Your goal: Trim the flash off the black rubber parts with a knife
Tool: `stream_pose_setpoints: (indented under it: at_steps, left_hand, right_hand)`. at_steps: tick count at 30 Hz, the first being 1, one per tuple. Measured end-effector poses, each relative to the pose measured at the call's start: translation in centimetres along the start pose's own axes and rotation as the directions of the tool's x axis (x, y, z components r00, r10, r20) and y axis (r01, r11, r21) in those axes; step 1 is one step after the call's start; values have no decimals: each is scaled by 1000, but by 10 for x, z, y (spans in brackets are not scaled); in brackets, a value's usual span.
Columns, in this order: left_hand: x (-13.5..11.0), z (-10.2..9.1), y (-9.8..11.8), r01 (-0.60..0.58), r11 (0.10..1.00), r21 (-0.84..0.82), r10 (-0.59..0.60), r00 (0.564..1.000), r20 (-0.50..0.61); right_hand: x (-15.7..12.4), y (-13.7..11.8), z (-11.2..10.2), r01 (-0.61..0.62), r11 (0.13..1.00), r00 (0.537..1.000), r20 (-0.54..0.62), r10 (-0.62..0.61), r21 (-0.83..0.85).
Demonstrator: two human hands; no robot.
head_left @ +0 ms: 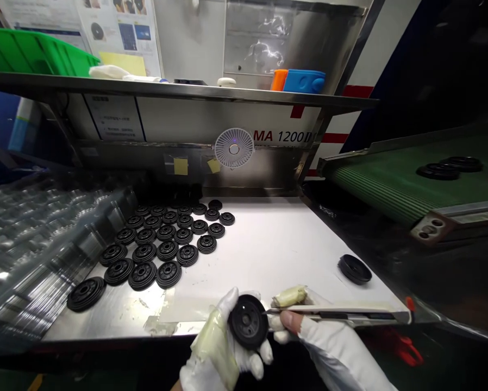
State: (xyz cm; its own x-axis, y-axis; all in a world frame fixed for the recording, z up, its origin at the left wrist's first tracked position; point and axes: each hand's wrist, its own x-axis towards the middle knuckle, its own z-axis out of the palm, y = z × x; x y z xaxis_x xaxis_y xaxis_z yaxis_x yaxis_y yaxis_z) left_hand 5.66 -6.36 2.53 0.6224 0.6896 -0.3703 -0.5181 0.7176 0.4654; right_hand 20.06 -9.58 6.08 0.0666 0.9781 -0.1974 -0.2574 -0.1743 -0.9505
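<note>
My left hand (214, 343) grips a black rubber wheel (248, 321); my right hand (307, 332) closes around a long knife (337, 313), its blade tip at the wheel's edge.

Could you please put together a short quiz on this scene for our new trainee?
1. Which hand holds the black moulded disc, left or right?
2. True or false: the loose disc lying apart from the rows sits on the green conveyor belt.
3. What tool does the right hand hold?

Key:
1. The left hand.
2. False: it lies on the white surface.
3. A utility knife.
</note>
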Motion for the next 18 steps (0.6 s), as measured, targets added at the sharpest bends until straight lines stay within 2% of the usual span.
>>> stream_pose_setpoints:
  at_steps: [3, 5, 8, 14, 18]
  left_hand:
    - [6, 2, -6, 0, 999, 49, 9, 984, -177]
    - [7, 5, -7, -5, 998, 64, 20, 970, -241]
    - [6, 9, -7, -14, 998, 61, 29, 966, -256]
    - [5, 7, -7, -39, 999, 9, 40, 975, -217]
    - [4, 5, -11, -86, 996, 14, 87, 977, -194]
  right_hand:
    - [-4, 2, 11, -67, 995, 989, 140, 55, 80]
    - [-6, 3, 17, -136, 978, 975, 194, 104, 156]
    - [-8, 5, 21, -160, 969, 973, 197, 122, 191]
    - [-9, 8, 20, -102, 994, 988, 122, 97, 36]
    - [-11, 7, 22, -97, 995, 992, 80, 95, 20]
